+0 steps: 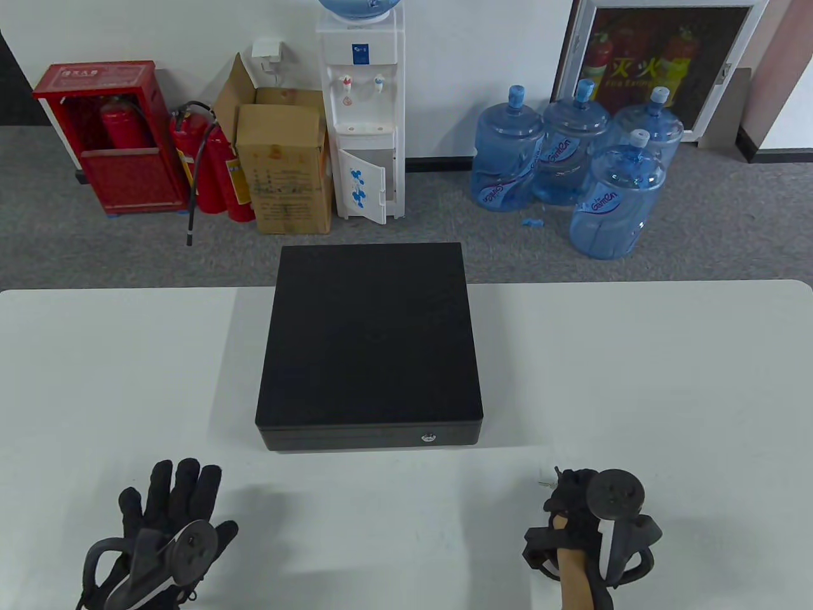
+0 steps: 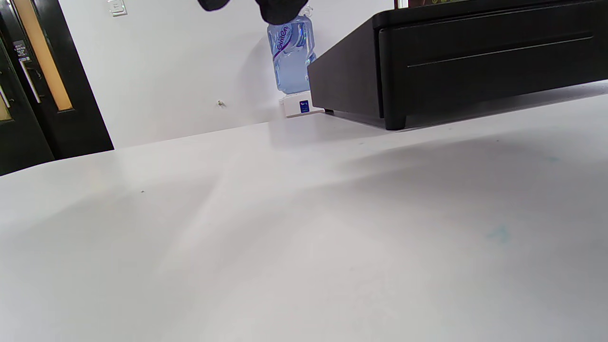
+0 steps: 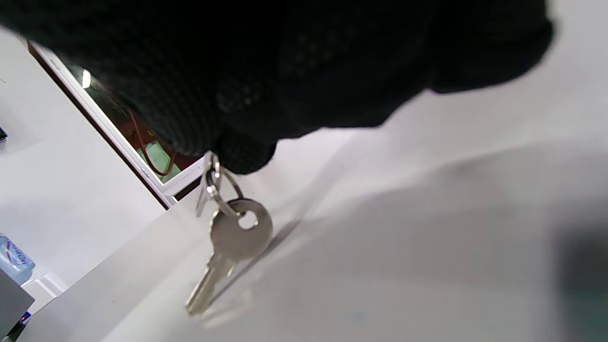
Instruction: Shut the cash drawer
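A black cash drawer [image 1: 368, 346] sits closed mid-counter [image 1: 635, 381], water bottles [image 1: 571, 159] on the floor behind; left hand [image 1: 168, 530] lies flat with fingers spread, right hand [image 1: 587, 521] pinches a key ring [image 3: 216, 183], key [image 3: 228, 251] dangling.

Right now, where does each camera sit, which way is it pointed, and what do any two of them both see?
Table view: above, looking down at the cash drawer, left hand and right hand on the table.
Left wrist view: low, facing the drawer's front; fingertips at top.
Right wrist view: under the right hand, facing a hanging key.
Shared: drawer and table in the first two.
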A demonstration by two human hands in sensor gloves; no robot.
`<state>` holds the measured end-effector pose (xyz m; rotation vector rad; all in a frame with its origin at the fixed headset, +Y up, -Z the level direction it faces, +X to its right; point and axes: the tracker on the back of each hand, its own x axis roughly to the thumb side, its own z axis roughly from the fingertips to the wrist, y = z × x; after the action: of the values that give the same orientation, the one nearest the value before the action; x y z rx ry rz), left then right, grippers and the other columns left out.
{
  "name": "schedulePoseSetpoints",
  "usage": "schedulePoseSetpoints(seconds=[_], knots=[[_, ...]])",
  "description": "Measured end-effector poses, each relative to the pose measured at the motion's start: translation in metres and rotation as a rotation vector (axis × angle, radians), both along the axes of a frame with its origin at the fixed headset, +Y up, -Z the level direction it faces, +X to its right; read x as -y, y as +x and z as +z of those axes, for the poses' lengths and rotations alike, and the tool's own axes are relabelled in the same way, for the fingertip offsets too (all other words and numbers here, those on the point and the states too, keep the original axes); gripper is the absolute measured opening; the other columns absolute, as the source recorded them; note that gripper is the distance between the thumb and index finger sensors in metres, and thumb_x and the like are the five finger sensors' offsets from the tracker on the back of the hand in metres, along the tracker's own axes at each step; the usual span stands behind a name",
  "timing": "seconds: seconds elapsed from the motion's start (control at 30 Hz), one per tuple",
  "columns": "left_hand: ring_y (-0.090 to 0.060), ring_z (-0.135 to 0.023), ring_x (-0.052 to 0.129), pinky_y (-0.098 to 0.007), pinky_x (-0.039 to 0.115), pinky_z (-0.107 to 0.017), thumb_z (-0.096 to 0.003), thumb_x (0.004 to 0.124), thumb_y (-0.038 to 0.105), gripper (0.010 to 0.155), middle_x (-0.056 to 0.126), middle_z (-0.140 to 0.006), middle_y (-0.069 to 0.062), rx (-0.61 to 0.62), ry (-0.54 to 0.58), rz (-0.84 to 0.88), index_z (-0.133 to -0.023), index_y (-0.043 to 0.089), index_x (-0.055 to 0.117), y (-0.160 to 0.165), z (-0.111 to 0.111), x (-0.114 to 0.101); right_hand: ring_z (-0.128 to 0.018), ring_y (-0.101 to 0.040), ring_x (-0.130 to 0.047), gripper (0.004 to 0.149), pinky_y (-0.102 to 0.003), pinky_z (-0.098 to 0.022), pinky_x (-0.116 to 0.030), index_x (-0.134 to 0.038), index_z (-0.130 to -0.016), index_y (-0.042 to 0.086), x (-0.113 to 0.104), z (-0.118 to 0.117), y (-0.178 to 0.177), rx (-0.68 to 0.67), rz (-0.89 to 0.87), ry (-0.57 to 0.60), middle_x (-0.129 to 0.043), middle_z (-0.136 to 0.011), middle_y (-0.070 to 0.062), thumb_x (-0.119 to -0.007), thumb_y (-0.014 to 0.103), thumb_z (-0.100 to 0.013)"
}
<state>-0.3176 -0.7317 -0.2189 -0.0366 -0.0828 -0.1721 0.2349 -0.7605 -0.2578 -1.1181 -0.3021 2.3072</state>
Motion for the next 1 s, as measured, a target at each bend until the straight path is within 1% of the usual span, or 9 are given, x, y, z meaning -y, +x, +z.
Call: schedulePoseSetpoints(seconds=[0.27, 0.7, 0.8, 1.0], knots=[[-0.045, -0.120, 0.028, -0.074, 0.033, -0.076, -0.0497, 0.043, 0.070, 0.083, 0.032, -0.130, -0.011, -0.001, -0.005, 0.004, -0.118, 0.030, 0.018, -0.0002, 0.0004, 0.0004, -0.018, -0.012, -0.097, 0.039, -0.039, -0.027, -0.089, -0.098, -0.062, 0.016, 0.0050, -0.0016, 0.0035, 0.021, -0.009, -0.047, -0.098, -0.044, -0.005, -0.091, 0.043, -0.034], [-0.045, -0.120, 0.028, -0.074, 0.033, -0.076, -0.0497, 0.043, 0.070, 0.083, 0.032, -0.130, -0.011, -0.014, -0.014, 0.017, -0.118, 0.030, 0.019, -0.0026, 0.0012, 0.0004, -0.019, -0.012, -0.098, 0.040, -0.039, -0.027, -0.089, -0.098, -0.063, 0.017, 0.0048, 0.0002, 0.0042, 0.049, -0.002, -0.061, -0.098, -0.045, -0.004, -0.091, 0.043, -0.034], [-0.045, -0.120, 0.028, -0.074, 0.033, -0.076, -0.0496, 0.043, 0.070, 0.083, 0.032, -0.130, -0.011, -0.017, -0.013, 0.022, -0.118, 0.030, 0.019, -0.0034, 0.0015, 0.0003, -0.019, -0.012, -0.099, 0.039, -0.039, -0.028, -0.089, -0.098, -0.062, 0.017, 0.0053, 0.0006, 0.0045, 0.053, 0.029, -0.078, -0.099, -0.045, -0.004, -0.091, 0.043, -0.034], [-0.045, -0.120, 0.028, -0.074, 0.033, -0.076, -0.0497, 0.043, 0.070, 0.083, 0.032, -0.130, -0.011, -0.025, -0.018, 0.028, -0.118, 0.030, 0.019, -0.0049, 0.0015, 0.0003, -0.020, -0.012, -0.099, 0.039, -0.039, -0.028, -0.089, -0.099, -0.062, 0.018, 0.0033, 0.0011, 0.0050, 0.058, 0.032, -0.066, -0.099, -0.046, -0.004, -0.091, 0.043, -0.034]])
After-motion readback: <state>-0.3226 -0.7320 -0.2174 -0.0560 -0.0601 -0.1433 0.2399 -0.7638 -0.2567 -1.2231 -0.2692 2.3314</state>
